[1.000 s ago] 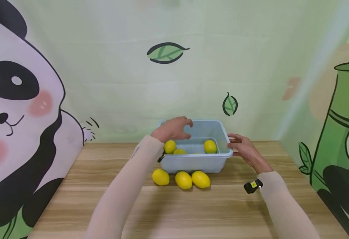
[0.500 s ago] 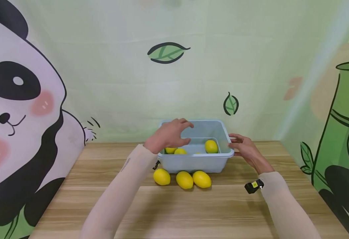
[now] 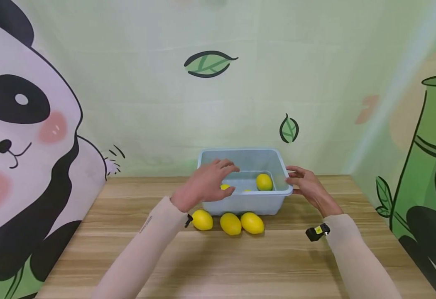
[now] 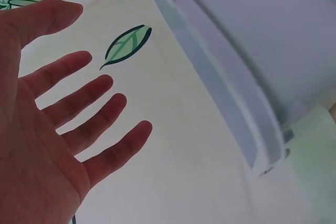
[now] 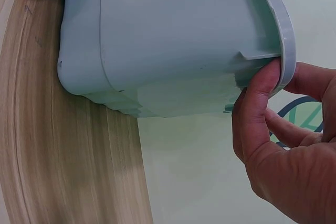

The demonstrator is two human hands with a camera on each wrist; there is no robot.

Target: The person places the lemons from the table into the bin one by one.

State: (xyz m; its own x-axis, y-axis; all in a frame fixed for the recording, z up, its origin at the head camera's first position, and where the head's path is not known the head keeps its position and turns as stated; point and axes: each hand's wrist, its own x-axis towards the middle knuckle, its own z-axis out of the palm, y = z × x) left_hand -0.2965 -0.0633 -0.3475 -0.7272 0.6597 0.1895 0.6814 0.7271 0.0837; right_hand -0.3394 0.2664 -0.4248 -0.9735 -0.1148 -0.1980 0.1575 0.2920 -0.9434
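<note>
A light blue plastic bin (image 3: 244, 203) stands on the wooden table with yellow lemons inside. One lemon (image 3: 264, 182) lies at its right; others show only partly behind the front wall and my left hand. Three more lemons, a left one (image 3: 202, 220), a middle one (image 3: 230, 224) and a right one (image 3: 252, 223), lie in a row before the bin. My left hand (image 3: 204, 182) hovers at the bin's front left, holding nothing; its fingers are spread in the left wrist view. My right hand (image 5: 294, 135) grips the rim at the right side, fingers curled under it.
The wooden table (image 3: 218, 265) runs up to a green cloth backdrop (image 3: 147, 104) right behind the bin. Printed pandas and bamboo decorate the cloth on both sides. A small black camera (image 3: 317, 232) sits on the right wrist.
My left hand has drawn back from over the bin, toward me and slightly left, still empty. My right hand stays at the bin's right rim. The lemons and bin stay put.
</note>
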